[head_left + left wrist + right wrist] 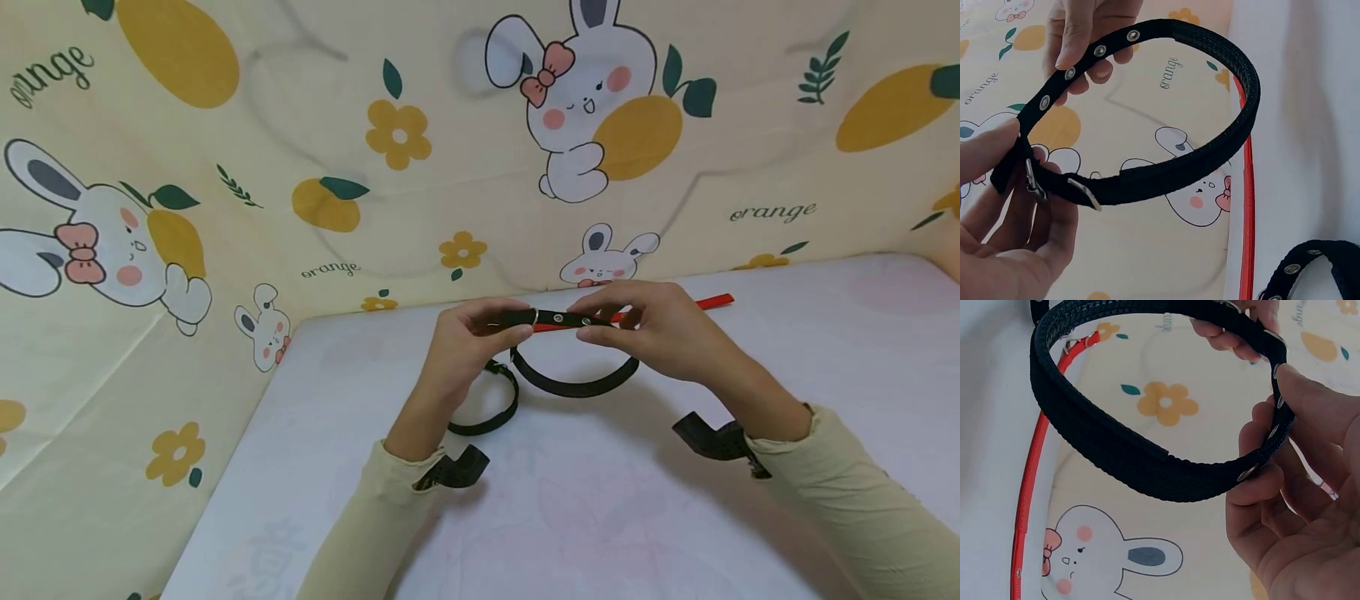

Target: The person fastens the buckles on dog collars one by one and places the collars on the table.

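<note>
- The left hand (468,342) pinches the buckle end of a black collar (573,367), thumb on top and fingers curled beneath; in the left wrist view the metal buckle (1034,181) sits right at those fingertips.
- The right hand (660,329) grips the strap end of the same collar, thumb pressed on the row of metal eyelets (1100,50) and fingers curled behind the webbing.
- The collar is held above the surface between the two hands, closed into a loop that hangs down toward the person.
- A red strap (708,302) lies flat on the surface just behind the hands, running off to the right; the wrist views show it directly below the loop.
- A second black collar (491,408) lies looped on the surface, just beside the left wrist.
- No containers show in any view.
- The surface is a white sheet (600,500) with a faint pale print.
- Behind and to the left rises a cream fabric backdrop (300,167) printed with rabbits, oranges, flowers and the word "orange".
- Both forearms wear pale yellow sleeves (862,492), with a black strap at each wrist.
</note>
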A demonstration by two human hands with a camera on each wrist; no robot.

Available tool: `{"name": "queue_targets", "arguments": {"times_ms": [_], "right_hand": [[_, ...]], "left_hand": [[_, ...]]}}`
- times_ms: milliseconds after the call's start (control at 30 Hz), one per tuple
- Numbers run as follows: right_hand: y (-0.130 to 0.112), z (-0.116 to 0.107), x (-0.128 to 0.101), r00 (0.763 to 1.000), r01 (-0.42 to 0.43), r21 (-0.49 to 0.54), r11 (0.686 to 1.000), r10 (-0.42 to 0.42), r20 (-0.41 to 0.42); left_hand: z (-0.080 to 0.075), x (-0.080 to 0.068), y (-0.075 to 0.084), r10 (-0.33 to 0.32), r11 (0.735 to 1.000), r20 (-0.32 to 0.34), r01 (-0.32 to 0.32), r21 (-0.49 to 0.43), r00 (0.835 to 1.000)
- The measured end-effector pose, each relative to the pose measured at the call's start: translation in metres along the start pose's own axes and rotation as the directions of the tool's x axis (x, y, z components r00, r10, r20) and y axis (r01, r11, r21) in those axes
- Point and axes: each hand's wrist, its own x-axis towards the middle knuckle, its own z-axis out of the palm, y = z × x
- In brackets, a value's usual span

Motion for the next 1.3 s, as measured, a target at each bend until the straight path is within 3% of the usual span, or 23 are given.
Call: {"name": "queue_targets", "arguments": {"times_ms": [433, 633, 900, 1100, 1300], "right_hand": [[-0.002, 0.006, 0.003, 0.995, 0.072, 0.036, 0.997, -0.074, 0.062], [-0.007, 0.008, 0.011, 0.989, 0.128, 0.030, 0.991, -0.130, 0.072], [-0.009, 0.009, 0.019, 0.969, 0.236, 0.031, 0.971, -0.238, 0.061], [-0.009, 0.007, 0.020, 0.983, 0.177, 0.101, 0.979, -0.181, 0.025], [-0.010, 0.011, 0.020, 0.994, 0.080, 0.182, 0.980, -0.092, 0.058]], "left_hand": [[0.007, -0.002, -0.003, 0.034, 0.999, 0.027, -0.034, -0.009, 0.999], [0.005, -0.002, -0.001, 0.041, 0.999, -0.014, -0.040, 0.025, 0.999], [0.004, 0.000, 0.003, 0.022, 1.000, -0.095, -0.023, -0.007, 0.995], [0.006, 0.000, 0.003, 0.012, 0.999, -0.073, -0.014, -0.029, 0.997], [0.009, 0.000, 0.001, 0.015, 0.997, -0.113, -0.024, -0.078, 0.993]]}}
